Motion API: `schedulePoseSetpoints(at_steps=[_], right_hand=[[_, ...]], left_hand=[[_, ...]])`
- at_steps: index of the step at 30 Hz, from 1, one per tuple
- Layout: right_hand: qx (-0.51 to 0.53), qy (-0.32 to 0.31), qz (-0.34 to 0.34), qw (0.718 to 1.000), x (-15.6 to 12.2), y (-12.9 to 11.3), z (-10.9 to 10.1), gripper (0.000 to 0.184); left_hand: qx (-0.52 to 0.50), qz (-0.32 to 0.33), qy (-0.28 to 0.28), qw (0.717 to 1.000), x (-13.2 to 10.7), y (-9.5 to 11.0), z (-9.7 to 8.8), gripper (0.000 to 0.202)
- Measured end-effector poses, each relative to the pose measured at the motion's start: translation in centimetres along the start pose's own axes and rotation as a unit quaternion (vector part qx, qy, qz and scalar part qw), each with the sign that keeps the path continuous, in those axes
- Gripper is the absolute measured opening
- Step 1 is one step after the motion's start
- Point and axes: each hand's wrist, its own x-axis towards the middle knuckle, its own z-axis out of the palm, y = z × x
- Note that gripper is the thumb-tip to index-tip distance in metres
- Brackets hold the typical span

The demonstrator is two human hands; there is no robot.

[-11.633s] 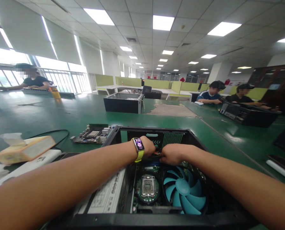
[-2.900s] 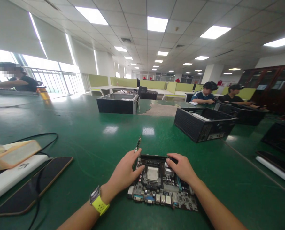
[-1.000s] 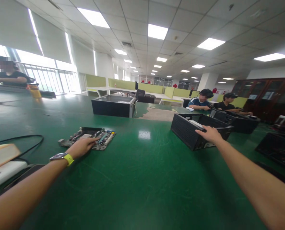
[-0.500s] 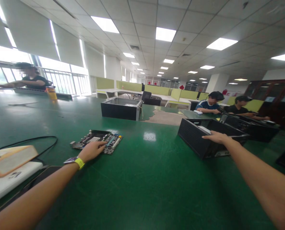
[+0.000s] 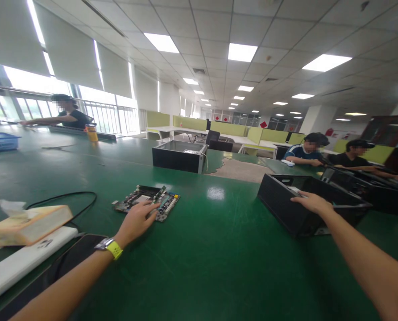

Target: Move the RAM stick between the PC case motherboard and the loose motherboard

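Note:
A bare motherboard (image 5: 148,201) lies flat on the green table (image 5: 199,267) left of centre. My left hand (image 5: 137,221), with a yellow-strapped watch on the wrist, rests on the board's near edge, fingers stretched out flat. To the right stands an open black computer case (image 5: 296,214). My right hand (image 5: 312,203) lies on the case's near top rim, fingers extended over the edge. Neither hand is wrapped around anything.
A tissue box (image 5: 28,225), a white flat device (image 5: 21,261), a dark phone (image 5: 68,263) and a black cable (image 5: 72,196) lie at the left. Another open case (image 5: 179,157) stands farther back. Three people sit at the table, one at far left and two at far right.
Over the last second my view shifted, but my left hand stays on the motherboard and my right hand on the case. Earlier, the motherboard was out in front of me, under both hands.

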Motion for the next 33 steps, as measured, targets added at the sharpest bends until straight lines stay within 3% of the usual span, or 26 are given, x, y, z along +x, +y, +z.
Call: schedulePoseSetpoints(at_steps=[3,8,12,16,21,23,26,28,29,30,33], right_hand=[[0.002,-0.071,0.039,0.997,-2.3,-1.0,-0.8,0.067],[0.003,-0.045,0.022,0.999,-9.2,-5.0,-2.5,0.056],[-0.015,-0.013,-0.034,0.999,-16.7,-10.0,-4.0,0.051],[-0.022,-0.006,-0.107,0.994,-25.0,-16.1,-6.4,0.061],[0.029,-0.078,-0.197,0.977,-34.5,-22.6,-8.1,0.08],[0.051,-0.115,-0.245,0.961,-36.9,-23.8,-8.6,0.076],[0.102,-0.214,-0.375,0.896,-36.8,-23.4,-10.3,0.055],[0.15,-0.277,-0.455,0.833,-34.2,-22.0,-11.9,0.056],[0.154,-0.301,-0.468,0.817,-32.3,-21.2,-12.5,0.056],[0.126,-0.33,-0.463,0.813,-30.2,-20.5,-12.9,0.053],[-0.032,-0.367,-0.385,0.846,-24.5,-19.7,-12.0,0.039]], left_hand=[[-0.014,0.032,-0.012,0.999,0.4,1.1,-0.5,0.044],[-0.051,0.096,-0.006,0.994,3.2,4.0,-1.9,0.042],[-0.097,0.147,0.005,0.984,5.1,6.6,-3.2,0.04],[-0.131,0.191,0.009,0.973,5.8,9.7,-5.0,0.036],[-0.134,0.25,0.009,0.959,6.2,14.4,-7.9,0.034],[-0.129,0.263,0.007,0.956,6.2,16.4,-9.1,0.033],[-0.093,0.283,-0.056,0.953,5.7,19.0,-10.8,0.029],[-0.038,0.283,-0.128,0.95,5.2,20.4,-11.4,0.026],[-0.006,0.276,-0.159,0.948,5.0,21.1,-11.6,0.025],[0.024,0.265,-0.181,0.947,4.8,21.7,-11.5,0.023],[0.093,0.251,-0.242,0.932,4.7,23.7,-10.5,0.02]])
